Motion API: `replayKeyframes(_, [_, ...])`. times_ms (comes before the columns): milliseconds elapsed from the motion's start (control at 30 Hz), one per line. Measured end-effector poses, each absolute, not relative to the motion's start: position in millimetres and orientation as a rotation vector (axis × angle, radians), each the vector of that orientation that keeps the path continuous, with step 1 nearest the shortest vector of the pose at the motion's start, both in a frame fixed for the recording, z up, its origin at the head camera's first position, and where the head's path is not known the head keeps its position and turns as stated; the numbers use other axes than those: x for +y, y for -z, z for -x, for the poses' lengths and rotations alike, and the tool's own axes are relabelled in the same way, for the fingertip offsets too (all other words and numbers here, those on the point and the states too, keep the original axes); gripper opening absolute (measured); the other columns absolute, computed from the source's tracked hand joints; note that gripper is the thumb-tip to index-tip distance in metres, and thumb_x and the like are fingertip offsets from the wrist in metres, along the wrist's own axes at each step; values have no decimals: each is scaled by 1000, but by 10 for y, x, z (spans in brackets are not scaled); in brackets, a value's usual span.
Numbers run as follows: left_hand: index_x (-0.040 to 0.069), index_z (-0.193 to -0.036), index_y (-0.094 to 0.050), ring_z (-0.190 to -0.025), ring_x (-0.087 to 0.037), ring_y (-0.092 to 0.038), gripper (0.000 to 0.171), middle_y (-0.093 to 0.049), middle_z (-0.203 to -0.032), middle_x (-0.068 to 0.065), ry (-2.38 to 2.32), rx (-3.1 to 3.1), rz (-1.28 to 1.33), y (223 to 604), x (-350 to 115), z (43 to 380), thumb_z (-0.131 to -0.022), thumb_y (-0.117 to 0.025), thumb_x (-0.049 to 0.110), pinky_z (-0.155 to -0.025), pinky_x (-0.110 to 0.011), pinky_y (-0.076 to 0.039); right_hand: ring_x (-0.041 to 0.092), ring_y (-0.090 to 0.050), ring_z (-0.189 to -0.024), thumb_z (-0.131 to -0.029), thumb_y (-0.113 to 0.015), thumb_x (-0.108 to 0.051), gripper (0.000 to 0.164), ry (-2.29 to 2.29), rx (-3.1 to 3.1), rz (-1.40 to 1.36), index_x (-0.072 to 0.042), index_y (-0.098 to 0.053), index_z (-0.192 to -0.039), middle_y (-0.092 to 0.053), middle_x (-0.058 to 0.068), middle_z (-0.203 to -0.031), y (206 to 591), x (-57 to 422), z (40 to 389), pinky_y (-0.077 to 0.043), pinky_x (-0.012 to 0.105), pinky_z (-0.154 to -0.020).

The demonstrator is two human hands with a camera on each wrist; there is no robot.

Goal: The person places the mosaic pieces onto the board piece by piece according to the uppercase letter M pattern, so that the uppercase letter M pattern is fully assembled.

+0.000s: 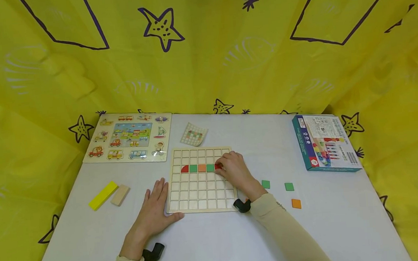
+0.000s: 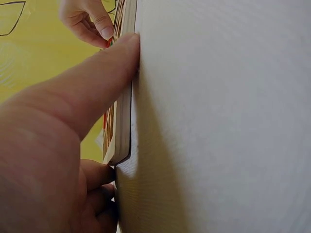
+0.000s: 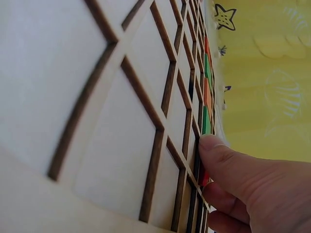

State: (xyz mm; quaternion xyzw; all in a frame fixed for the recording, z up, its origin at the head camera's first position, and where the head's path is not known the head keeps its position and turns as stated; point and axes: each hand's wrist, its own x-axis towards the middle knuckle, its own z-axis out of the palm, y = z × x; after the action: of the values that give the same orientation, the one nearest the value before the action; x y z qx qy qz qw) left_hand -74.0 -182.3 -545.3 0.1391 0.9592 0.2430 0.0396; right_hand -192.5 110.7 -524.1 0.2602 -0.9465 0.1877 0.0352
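Note:
A wooden grid board (image 1: 202, 195) lies flat on the white table. One of its upper rows holds a red rounded tile (image 1: 185, 169), a green tile (image 1: 193, 169), an orange tile (image 1: 202, 168) and another green tile (image 1: 210, 168). At the right end of that row, my right hand (image 1: 235, 170) pinches a red tile (image 3: 205, 175) between thumb and fingers, right at its cell. My left hand (image 1: 154, 212) rests with fingers spread at the board's lower left corner. Its thumb (image 2: 104, 73) lies along the board's near edge.
Loose green tiles (image 1: 289, 187) and an orange tile (image 1: 296, 203) lie right of the board. A pattern card (image 1: 193, 134) sits behind it. Left are a vehicle puzzle (image 1: 132, 134), a yellow block (image 1: 103, 195) and a plain wooden block (image 1: 120, 195). A box (image 1: 326, 142) stands far right.

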Motion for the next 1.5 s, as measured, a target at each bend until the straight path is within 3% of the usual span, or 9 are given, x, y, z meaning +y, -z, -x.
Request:
replayKeyframes(267, [-10, -149, -25, -145, -37, -10, 112, -13, -159, -22, -741, 2936, -419, 5450, -1820, 744, -76, -77, 56, -112, -59, -8, 22, -54, -87, -83, -79, -32, 26, -566, -2906, -774, -11, -74, -98, -64, 0, -89, 5249, 1106, 1930, -41, 47, -94])
replayKeyframes(733, [-10, -149, -25, -145, -37, -10, 111, -14, -158, -22, -751, 2932, -427, 5437, -1820, 741, -77, -76, 56, -112, -60, -9, 24, -55, -91, -84, -78, -30, 29, -588, -2938, -685, -8, -75, -103, -68, 3, -97, 5175, 1302, 1845, -42, 43, -89])
replayKeyframes(1500, [-10, -149, -25, -146, -37, -9, 111, -14, -159, -22, -749, 2929, -418, 5447, -1812, 741, -76, -77, 55, -112, -60, -8, 27, -55, -94, -78, -84, -23, 33, -653, -2903, -586, -4, -75, -103, -68, 5, -98, 5198, 1782, 1369, -43, 44, -85])
